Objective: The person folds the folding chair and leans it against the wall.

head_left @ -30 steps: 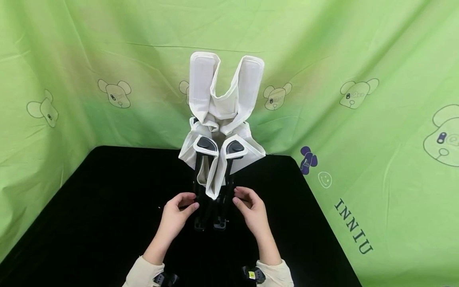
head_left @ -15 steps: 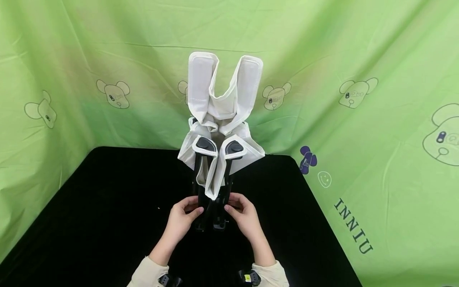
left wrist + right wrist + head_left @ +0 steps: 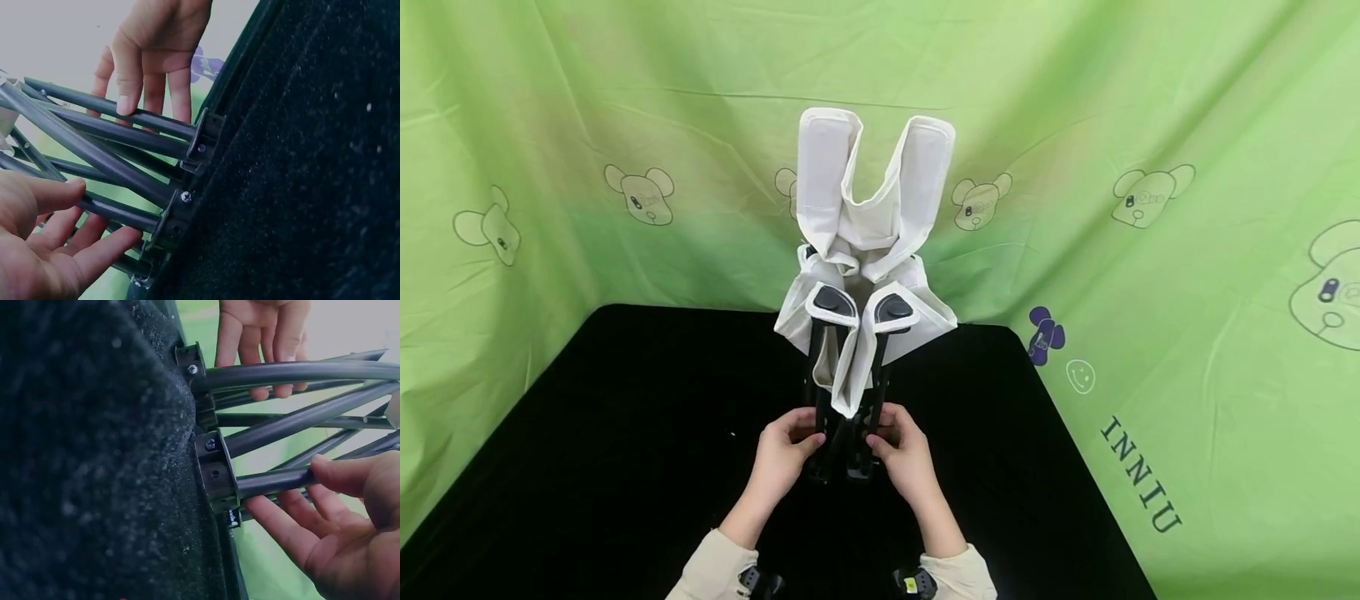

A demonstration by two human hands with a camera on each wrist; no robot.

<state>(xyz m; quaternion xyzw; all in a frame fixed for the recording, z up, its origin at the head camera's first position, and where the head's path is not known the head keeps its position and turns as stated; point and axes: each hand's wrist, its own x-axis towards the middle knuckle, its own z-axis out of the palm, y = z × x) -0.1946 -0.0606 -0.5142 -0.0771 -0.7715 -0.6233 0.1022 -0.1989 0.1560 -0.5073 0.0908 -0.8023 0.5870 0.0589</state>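
Observation:
A folded camping chair [image 3: 874,223] stands upright on the black cloth-covered table, white fabric bunched above a black tube frame. My left hand [image 3: 779,460] holds the left leg tubes low down, thumb in front and fingers behind. On the opposite side, my right hand [image 3: 912,463] grips the right leg tubes at about the same height. In the left wrist view, crossed metal tubes [image 3: 140,179] run into black foot brackets [image 3: 170,229] at the cloth. The right wrist view shows my right thumb [image 3: 340,474] on a tube, with the fingers beneath it.
The black table [image 3: 647,433] extends to both sides of the chair. Behind it and to the right hangs a green curtain [image 3: 715,75] printed with bear heads. A tiny white speck [image 3: 732,433] lies on the cloth at left.
Both hands have moved inward and slightly down, from beside the chair legs onto the tubes, and now hold them. The chair stays in place.

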